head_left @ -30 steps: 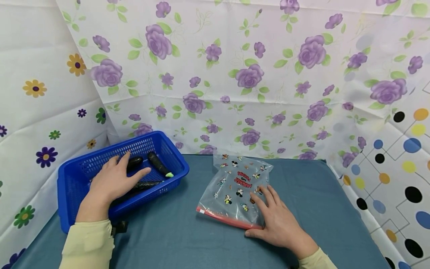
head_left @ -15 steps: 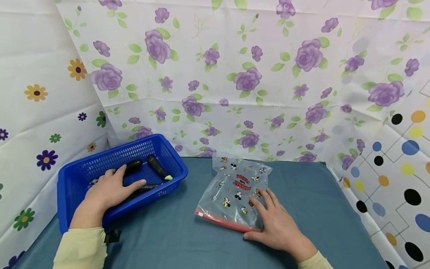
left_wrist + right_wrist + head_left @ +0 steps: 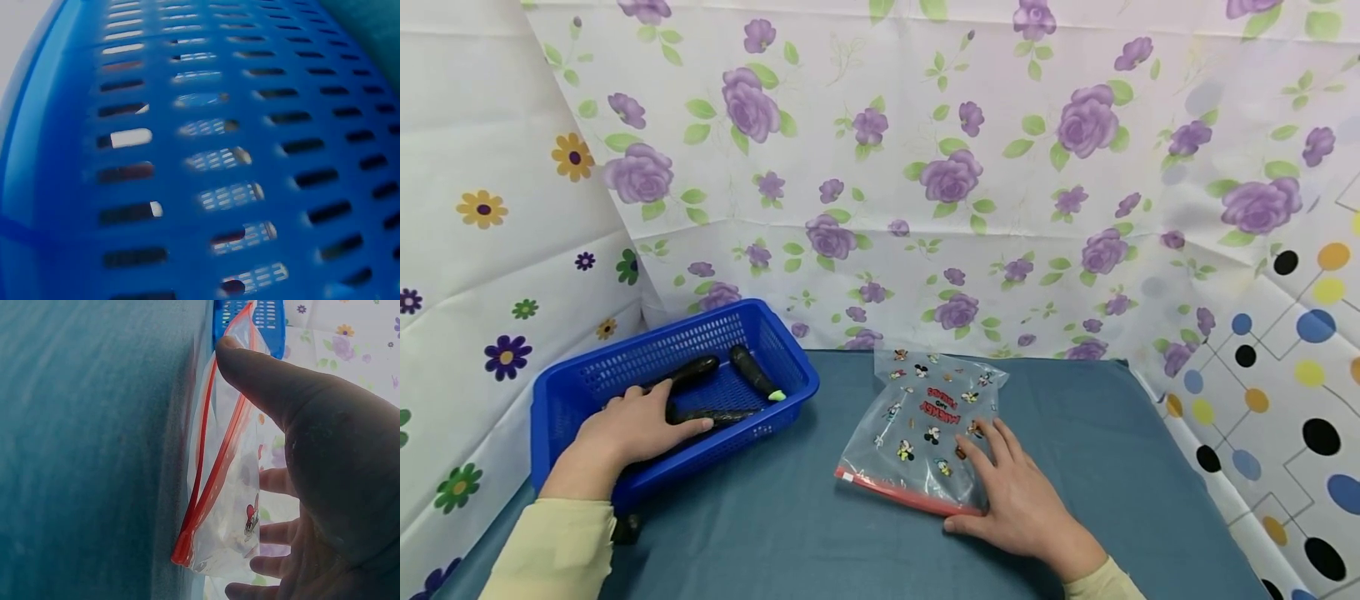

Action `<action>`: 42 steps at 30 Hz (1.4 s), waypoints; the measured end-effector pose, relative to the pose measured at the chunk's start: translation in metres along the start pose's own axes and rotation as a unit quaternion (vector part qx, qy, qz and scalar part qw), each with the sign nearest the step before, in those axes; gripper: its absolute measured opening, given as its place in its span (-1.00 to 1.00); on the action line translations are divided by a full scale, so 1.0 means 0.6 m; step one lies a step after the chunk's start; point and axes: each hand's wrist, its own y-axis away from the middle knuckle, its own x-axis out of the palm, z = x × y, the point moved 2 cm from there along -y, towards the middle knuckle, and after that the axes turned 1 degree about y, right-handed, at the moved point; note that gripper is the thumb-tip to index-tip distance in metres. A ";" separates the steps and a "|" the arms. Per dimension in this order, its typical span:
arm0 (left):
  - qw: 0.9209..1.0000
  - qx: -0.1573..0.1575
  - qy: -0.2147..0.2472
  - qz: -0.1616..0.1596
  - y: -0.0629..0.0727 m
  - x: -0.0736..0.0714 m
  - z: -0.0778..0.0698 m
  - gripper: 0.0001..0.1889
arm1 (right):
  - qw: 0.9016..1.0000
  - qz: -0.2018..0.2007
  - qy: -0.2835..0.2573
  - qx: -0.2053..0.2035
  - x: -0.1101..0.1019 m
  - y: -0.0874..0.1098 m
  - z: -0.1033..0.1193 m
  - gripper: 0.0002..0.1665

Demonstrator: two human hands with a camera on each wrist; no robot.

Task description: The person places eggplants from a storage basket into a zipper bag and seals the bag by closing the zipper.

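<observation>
My left hand reaches down into a blue plastic basket, its fingers low among dark eggplants. Its fingertips are hidden, so any hold on something cannot be seen. One long eggplant lies just beyond the fingers, and another dark, glossy one lies near the thumb. A third eggplant with a pale green end leans at the basket's right side. My right hand has its fingers spread at the right edge of a clear zip bag with cartoon prints. The bag's red zip strip gapes partly apart.
A blue-green cloth covers the table. Flower-printed sheets stand behind and at the left, and a dotted sheet stands at the right. The left wrist view is filled by the basket's slotted wall.
My left hand has moved down and leftward into the basket, uncovering more of the middle eggplants. My right hand and the bag stay nearly where they were.
</observation>
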 end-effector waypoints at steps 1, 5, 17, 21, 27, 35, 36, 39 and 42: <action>1.000 0.003 -0.006 0.000 0.001 0.000 -0.001 0.33 | 1.000 -0.001 0.000 0.000 0.000 0.000 0.000 0.37; 0.999 0.014 -0.033 0.001 0.000 0.000 -0.003 0.31 | 1.000 -0.002 0.001 0.001 0.001 0.000 -0.001 0.35; 0.997 0.033 -0.065 0.016 -0.015 -0.019 -0.012 0.27 | 1.000 -0.004 0.001 0.001 0.000 0.001 -0.004 0.34; 0.997 0.041 -0.061 0.028 -0.018 -0.024 -0.016 0.24 | 1.000 -0.001 0.000 0.001 0.001 0.001 -0.004 0.35; 0.996 0.049 -0.055 0.047 -0.023 -0.026 -0.023 0.23 | 1.000 0.000 -0.002 0.002 0.002 0.001 -0.004 0.35; 0.994 0.053 -0.070 0.067 -0.017 -0.052 -0.045 0.22 | 1.000 0.001 -0.001 0.002 0.000 0.001 -0.004 0.35; 0.993 0.055 -0.074 0.068 -0.018 -0.055 -0.047 0.23 | 1.000 0.002 -0.001 0.002 0.000 0.000 -0.004 0.35; 0.993 0.059 -0.076 0.071 -0.020 -0.064 -0.052 0.25 | 1.000 0.001 -0.002 0.001 0.000 0.000 -0.004 0.36; 0.992 0.070 -0.073 0.072 -0.027 -0.070 -0.051 0.25 | 1.000 0.002 0.000 0.003 0.000 0.000 -0.004 0.35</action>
